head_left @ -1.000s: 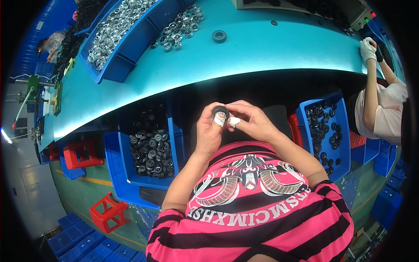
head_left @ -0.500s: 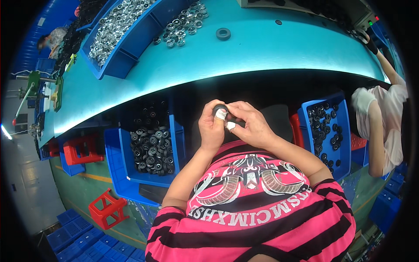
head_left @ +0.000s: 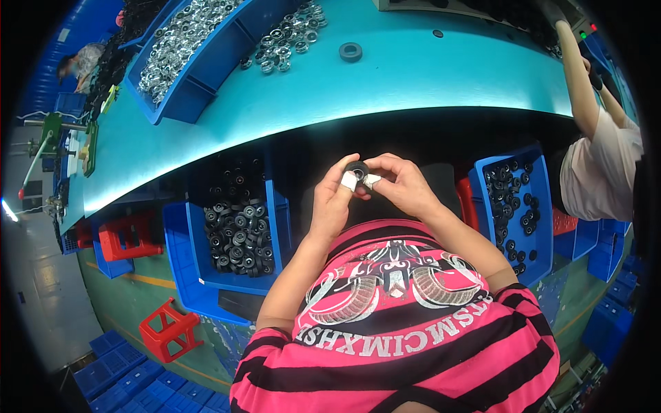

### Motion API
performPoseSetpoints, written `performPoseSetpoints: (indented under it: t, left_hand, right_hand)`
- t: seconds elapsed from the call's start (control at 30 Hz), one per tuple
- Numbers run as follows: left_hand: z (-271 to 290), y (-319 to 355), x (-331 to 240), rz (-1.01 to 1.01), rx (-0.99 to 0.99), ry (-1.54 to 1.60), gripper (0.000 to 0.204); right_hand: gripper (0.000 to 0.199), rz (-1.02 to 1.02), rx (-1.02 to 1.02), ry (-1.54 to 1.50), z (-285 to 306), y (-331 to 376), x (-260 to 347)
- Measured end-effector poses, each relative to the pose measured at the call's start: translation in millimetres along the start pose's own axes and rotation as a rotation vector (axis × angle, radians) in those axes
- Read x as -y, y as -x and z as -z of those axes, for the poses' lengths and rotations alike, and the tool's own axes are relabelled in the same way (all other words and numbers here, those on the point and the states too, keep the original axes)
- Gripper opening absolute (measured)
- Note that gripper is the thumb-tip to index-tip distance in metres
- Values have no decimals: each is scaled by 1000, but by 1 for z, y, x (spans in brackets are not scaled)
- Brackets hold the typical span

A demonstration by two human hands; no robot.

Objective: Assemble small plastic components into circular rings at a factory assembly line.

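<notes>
Between my two hands, in front of my chest, is a small black wheel with its round face turned up. My left hand pinches its left side, with the white-wrapped thumb on the near edge. My right hand grips the right side, its white-wrapped thumb pressing at the lower rim. The fingers hide the wheel's underside. To the left, below the table edge, a blue bin holds many black wheels. Another blue bin with black wheels stands on the right.
On the turquoise table are a blue bin of clear wheel hubs, a loose pile of hubs and a black ring. Red stools stand on the floor at left. A co-worker's arm reaches across at right.
My hands have turned the wheel so its face shows, and my right thumb has come up to its rim. The co-worker's near arm has swung out over the table.
</notes>
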State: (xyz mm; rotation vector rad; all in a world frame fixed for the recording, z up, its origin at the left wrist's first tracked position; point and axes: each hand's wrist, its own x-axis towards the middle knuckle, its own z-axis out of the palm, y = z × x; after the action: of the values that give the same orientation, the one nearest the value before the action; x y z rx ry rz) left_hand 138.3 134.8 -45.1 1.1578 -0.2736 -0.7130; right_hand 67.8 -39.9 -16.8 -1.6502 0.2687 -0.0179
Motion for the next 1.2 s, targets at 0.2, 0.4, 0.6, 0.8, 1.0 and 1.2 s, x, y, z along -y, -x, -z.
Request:
performPoseSetpoints:
  t: [0.2, 0.4, 0.6, 0.8, 1.0, 1.2]
  left_hand:
    - [3, 3, -10, 82, 35, 150, 48]
    - [7, 3, -15, 120, 80, 293, 56]
    - [8, 2, -19, 125, 78, 319, 50]
    - [61, 14, -19, -54, -264, -514, 48]
    - [216, 105, -50, 253, -619, -1784, 44]
    - [185, 115, -72, 85, -710, -1415, 37]
  right_hand:
    - [31, -153, 26, -234, 0, -2, 9]
    - [34, -207, 49, -283, 0, -7, 8]
    - [33, -190, 63, -296, -1, -9, 5]
    - [24, 163, 6, 164, 12, -16, 34]
    - [21, 415, -315, 482, 96, -79, 99]
    - [42, 283, -558, 886, 178, -218, 98]
